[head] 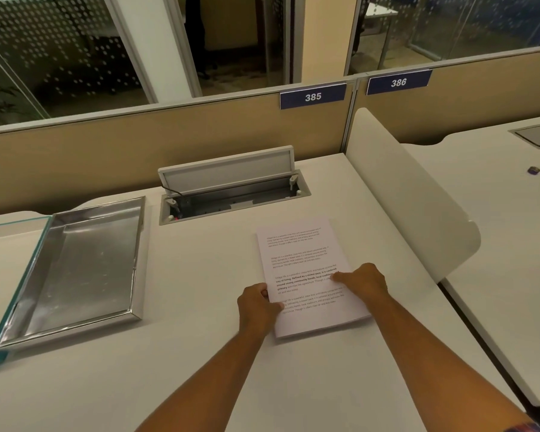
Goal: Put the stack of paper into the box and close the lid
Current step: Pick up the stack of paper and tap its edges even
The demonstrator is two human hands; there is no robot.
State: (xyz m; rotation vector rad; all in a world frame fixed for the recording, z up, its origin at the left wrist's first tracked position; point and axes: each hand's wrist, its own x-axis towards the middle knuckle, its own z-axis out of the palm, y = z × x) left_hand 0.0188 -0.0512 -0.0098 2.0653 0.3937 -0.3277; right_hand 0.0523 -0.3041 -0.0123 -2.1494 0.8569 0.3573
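Worktop (200, 353): pale, off-white, matte; it runs back to a tan partition panel.
Stack of paper (306, 260): printed sheets lying flat on the worktop, gripped at its near side edges by the left hand (256, 304) and the right hand (363, 283).
Box (75, 269): shallow, shiny metal, lying open well to the left of the left hand, with a teal edge showing under its left side.
Cable hatch (231, 194): set into the worktop beyond both hands, its grey flap tilted up.
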